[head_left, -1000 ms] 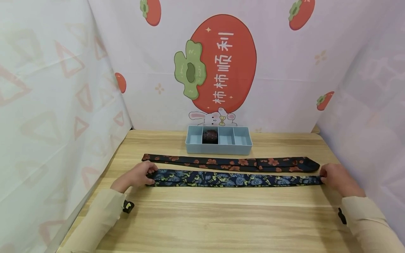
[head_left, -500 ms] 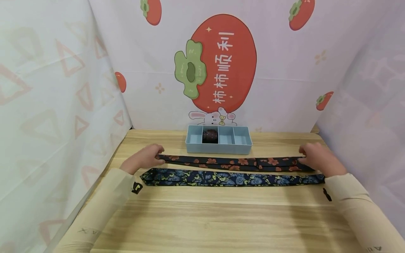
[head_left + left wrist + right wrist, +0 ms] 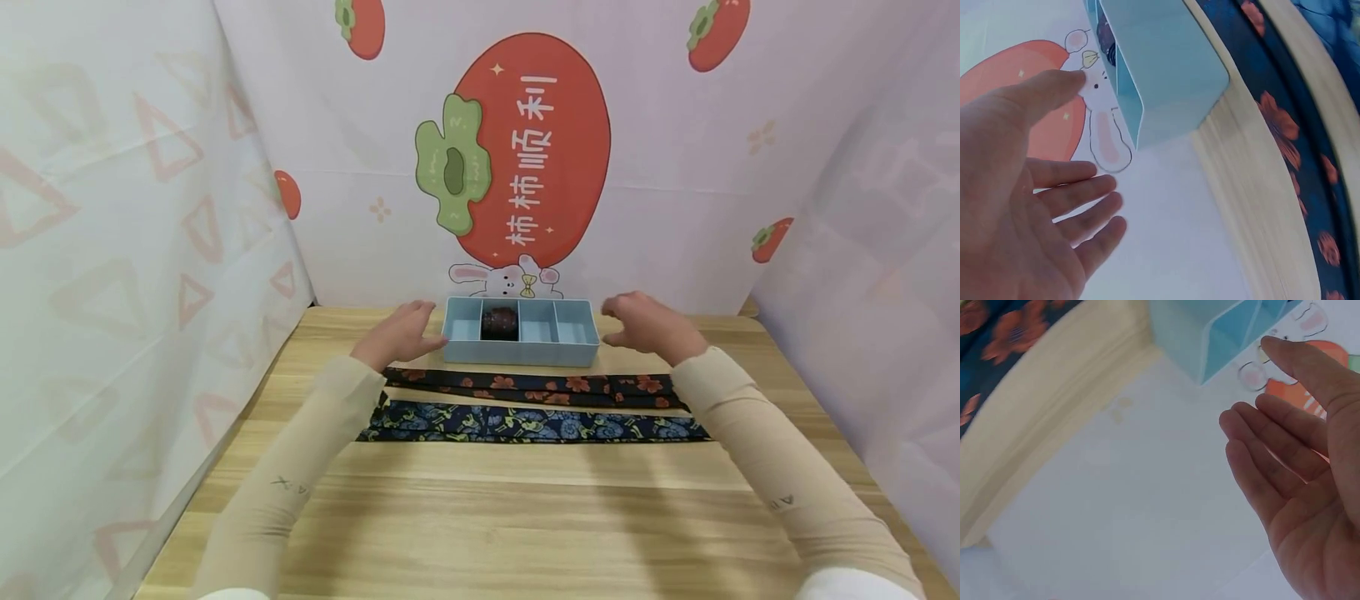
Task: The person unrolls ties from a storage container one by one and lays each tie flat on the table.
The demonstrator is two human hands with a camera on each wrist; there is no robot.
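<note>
My left hand (image 3: 399,333) is at the left end of a light blue divided box (image 3: 521,355), fingers loosely spread. On the box's other side my right hand (image 3: 651,327) is held the same way, thumb apart from the fingers. Both wrist views show bare palms with nothing in them. In the box's second compartment from the left sits a dark reddish-brown roll (image 3: 499,323). Two neckties lie stretched flat in front of the box: a dark one with orange flowers (image 3: 502,383), and nearer, a navy one with blue and yellow-green figures (image 3: 540,423). The forearms cover the neckties' ends.
The wooden table (image 3: 480,517) runs back to a white cloth (image 3: 660,225) printed with persimmons and a rabbit, close behind the box. Cloth walls (image 3: 97,275) stand along both sides. The other box compartments hold nothing visible.
Both hands have left the navy necktie's ends, passed over the flowered necktie's ends and moved back and inward to the box. The neckties and the box stay in place.
</note>
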